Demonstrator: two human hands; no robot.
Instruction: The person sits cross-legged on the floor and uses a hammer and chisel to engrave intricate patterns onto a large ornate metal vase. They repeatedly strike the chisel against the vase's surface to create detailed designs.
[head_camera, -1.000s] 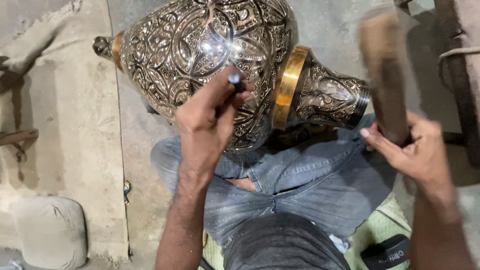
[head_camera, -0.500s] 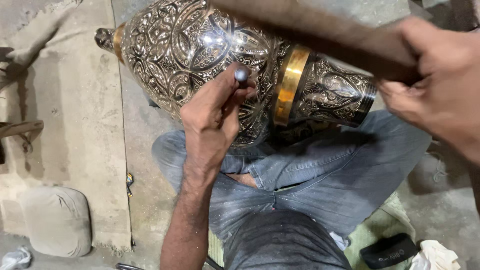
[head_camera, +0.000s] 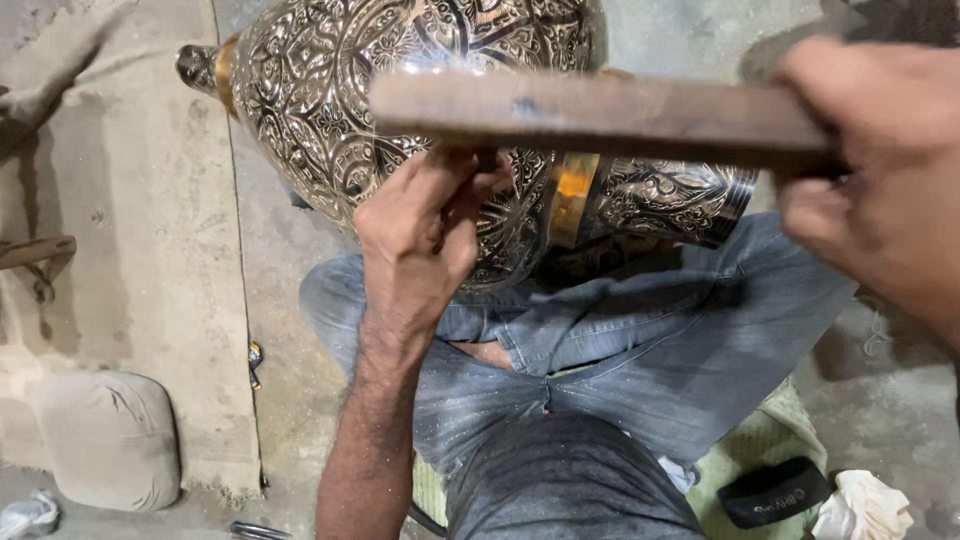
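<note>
Dusty concrete floor (head_camera: 150, 250) runs beneath the seated person, whose jeans (head_camera: 640, 350) support a big engraved metal vase (head_camera: 400, 110) lying on its side, top cut off by the frame. Left hand (head_camera: 420, 235) pinches a small punch against the vase; its tip is hidden behind the wooden stick (head_camera: 600, 115). Right hand (head_camera: 880, 170), blurred, is clenched round the stick. Since half a second ago the stick has swung lower, levelling over the punch.

Engraved metal vase (head_camera: 400, 110) across lap, left hand (head_camera: 425, 235) pinching punch against it, right hand (head_camera: 880, 170) – wooden mallet (head_camera: 600, 110) crosswise above
</note>
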